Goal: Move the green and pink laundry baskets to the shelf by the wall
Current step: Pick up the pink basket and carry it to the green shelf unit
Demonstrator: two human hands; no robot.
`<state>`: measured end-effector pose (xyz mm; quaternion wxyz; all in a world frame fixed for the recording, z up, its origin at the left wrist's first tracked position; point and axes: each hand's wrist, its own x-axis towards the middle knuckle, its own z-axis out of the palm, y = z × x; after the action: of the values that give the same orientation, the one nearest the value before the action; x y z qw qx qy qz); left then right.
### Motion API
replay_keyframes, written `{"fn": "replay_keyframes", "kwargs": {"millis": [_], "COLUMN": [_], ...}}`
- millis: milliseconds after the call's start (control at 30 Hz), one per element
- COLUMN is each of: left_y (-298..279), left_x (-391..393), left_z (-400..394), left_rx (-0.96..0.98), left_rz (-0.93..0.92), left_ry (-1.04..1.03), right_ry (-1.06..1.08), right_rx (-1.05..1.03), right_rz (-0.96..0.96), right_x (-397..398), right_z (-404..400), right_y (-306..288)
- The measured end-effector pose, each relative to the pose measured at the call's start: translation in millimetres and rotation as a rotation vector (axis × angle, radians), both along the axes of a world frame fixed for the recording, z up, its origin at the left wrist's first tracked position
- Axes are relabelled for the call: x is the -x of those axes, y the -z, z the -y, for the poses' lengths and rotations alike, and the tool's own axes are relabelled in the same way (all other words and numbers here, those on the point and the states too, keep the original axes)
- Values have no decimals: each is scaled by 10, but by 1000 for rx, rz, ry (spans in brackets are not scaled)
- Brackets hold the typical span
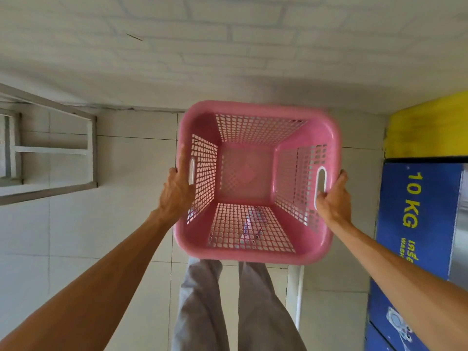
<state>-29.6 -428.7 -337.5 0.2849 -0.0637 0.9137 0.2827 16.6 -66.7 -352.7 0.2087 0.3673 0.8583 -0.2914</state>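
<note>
I hold an empty pink laundry basket in the air in front of me, above the tiled floor. Its walls and bottom are perforated and it has a slot handle on each side. My left hand grips the left rim by the handle slot. My right hand grips the right rim at the other slot. A grey metal shelf frame stands at the left by the white brick wall. No green basket is in view.
A blue machine marked "10 KG" with a yellow top stands at the right. A white brick wall runs across the far side. Pale floor tiles lie between shelf and machine. My grey-trousered legs are below the basket.
</note>
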Motion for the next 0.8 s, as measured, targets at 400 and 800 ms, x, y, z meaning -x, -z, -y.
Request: {"fn": "replay_keyframes", "kwargs": {"millis": [400,800], "left_y": [-2085,-4321], "left_x": [-472,-1805], "left_z": [502,1730], "left_rx": [-17,-41], "left_rz": [-24,-258], "left_ry": [-236,-869], "right_ry": [-122,-562], "right_rx": [22,343], "right_rz": [-207,-417], "right_x": [-59,424], "right_z": [333,1747], "right_y": [-1941,-4432]}}
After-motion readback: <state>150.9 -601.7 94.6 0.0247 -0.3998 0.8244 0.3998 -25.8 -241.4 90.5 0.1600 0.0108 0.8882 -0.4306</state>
